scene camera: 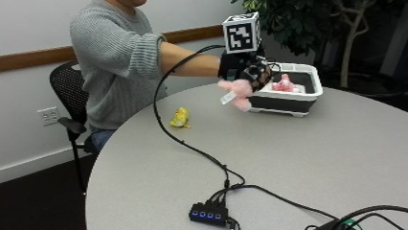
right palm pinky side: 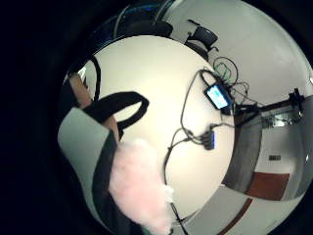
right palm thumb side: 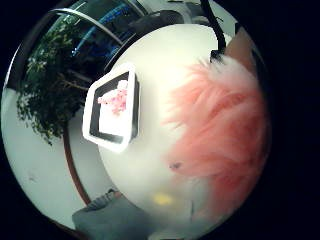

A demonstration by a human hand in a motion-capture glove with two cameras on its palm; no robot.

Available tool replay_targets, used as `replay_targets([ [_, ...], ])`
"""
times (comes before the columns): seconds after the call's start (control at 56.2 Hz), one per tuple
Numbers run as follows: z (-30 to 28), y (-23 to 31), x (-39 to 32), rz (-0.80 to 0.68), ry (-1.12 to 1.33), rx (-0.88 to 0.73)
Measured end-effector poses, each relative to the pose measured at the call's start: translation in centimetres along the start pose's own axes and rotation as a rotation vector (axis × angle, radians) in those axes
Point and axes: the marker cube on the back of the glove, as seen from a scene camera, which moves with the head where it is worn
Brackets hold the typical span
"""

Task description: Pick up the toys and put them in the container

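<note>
Carrying step: gloved right hand [scene camera: 245, 72] clutching fluffy pink plush toy [scene camera: 237, 93] aloft just beside white-rimmed black container [scene camera: 300, 102]; next, over its rim and release; small yellow toy [scene camera: 181, 117] left behind.

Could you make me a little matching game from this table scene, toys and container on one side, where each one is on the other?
Things:
1. fluffy pink plush toy
2. small yellow plush toy
3. black and white plastic container
4. small pink toy

Places:
A. lying on the round table near the person
B. inside the container
C. held in the gloved right hand above the table
D. standing on the table by the plant

Pairs: 1-C, 2-A, 3-D, 4-B
</note>
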Motion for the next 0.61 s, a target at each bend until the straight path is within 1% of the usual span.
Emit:
replay_targets([
  [0.071, -0.1, -0.5, -4.5, -0.046, -0.056, -0.003],
  [0.142, -0.1, -0.6, -13.1, -0.189, -0.148, -0.02],
  [0.196, -0.2, -0.7, -18.8, -0.279, -0.172, -0.016],
  [0.285, -0.4, -1.0, -24.6, -0.341, -0.172, -0.005],
  [0.409, 0.0, -1.4, -28.3, -0.388, -0.171, -0.004],
  [0.516, 0.8, -1.4, -29.6, -0.375, -0.164, -0.01],
  [0.605, 2.2, -1.0, -29.4, -0.365, -0.108, -0.096],
])
